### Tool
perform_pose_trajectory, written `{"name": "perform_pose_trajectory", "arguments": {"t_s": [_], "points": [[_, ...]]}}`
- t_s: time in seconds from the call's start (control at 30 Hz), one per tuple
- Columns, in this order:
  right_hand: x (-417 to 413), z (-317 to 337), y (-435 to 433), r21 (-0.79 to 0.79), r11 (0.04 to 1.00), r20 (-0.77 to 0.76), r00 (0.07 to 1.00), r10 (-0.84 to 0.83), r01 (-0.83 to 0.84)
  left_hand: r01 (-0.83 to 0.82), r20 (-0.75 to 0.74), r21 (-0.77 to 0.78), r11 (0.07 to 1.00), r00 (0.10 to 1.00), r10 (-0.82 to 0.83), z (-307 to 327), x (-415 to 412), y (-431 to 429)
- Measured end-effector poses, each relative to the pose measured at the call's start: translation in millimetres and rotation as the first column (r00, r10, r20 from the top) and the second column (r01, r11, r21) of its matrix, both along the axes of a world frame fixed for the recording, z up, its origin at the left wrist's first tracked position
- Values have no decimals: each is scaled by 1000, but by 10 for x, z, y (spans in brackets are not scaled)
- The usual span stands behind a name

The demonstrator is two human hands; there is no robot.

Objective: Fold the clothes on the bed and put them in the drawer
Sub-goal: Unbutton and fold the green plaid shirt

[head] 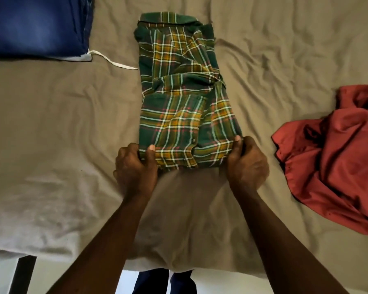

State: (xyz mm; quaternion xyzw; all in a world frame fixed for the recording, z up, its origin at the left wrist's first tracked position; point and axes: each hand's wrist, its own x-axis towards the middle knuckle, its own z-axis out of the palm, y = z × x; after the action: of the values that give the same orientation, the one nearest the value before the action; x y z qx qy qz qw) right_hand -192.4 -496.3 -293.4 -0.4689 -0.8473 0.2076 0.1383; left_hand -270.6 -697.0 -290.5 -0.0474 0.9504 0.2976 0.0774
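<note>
I see the bed (51, 145) filling the view, and a shirt (179, 98) lies lengthwise on its middle, collar at the far end. My left hand (134, 166) and right hand (246, 164) grip the shirt's near corners. Jeans (36, 26) sit far left, with a drawstring (113, 61) trailing between them and the shirt. A crumpled garment (336, 158) lies to the right, well apart.
</note>
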Motion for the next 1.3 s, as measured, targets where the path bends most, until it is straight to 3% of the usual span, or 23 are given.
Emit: {"name": "perform_pose_trajectory", "arguments": {"t_s": [0.13,0.27,0.37,0.43,0.53,0.7,0.77,0.97,1.07,1.13,1.17,1.3], "points": [[-17,65,94,-242,964,89,992,-87,106,-160,270,48,986,952,142,37,-72,6],[-455,256,305,-250,965,-39,995,-97,84,-335,175,112,935,933,314,184,-449,264],[-973,314,413,-290,955,16,997,73,-65,-177,114,101,979,980,166,167,-859,560],[-1165,258,427,-165,970,23,983,182,-176,-30,41,23,999,999,29,144,-1035,688],[-1219,174,432,-92,993,-79,994,72,-79,-54,-74,19,998,996,55,166,-1168,713],[-1226,106,487,-326,934,-68,982,-179,148,-319,108,100,942,945,309,95,-1228,630],[-1309,64,655,-422,891,-1,983,-185,167,-383,176,109,917,916,362,57,-1346,599],[-1432,64,804,-723,689,15,999,-45,42,-296,374,220,929,906,200,-19,-1514,607],[-1403,68,858,-743,664,-70,977,-203,85,-432,354,360,827,883,307,-4,-1527,516],[-1357,31,875,-707,689,-108,937,-332,162,-528,367,424,735,843,394,-23,-1520,450],[-1330,-10,874,-672,719,-96,942,-321,176,-547,356,421,724,834,422,-36,-1510,433],[-1284,-51,859,-651,753,-23,988,-152,101,-468,255,303,830,879,403,-85,-1486,449]]}}
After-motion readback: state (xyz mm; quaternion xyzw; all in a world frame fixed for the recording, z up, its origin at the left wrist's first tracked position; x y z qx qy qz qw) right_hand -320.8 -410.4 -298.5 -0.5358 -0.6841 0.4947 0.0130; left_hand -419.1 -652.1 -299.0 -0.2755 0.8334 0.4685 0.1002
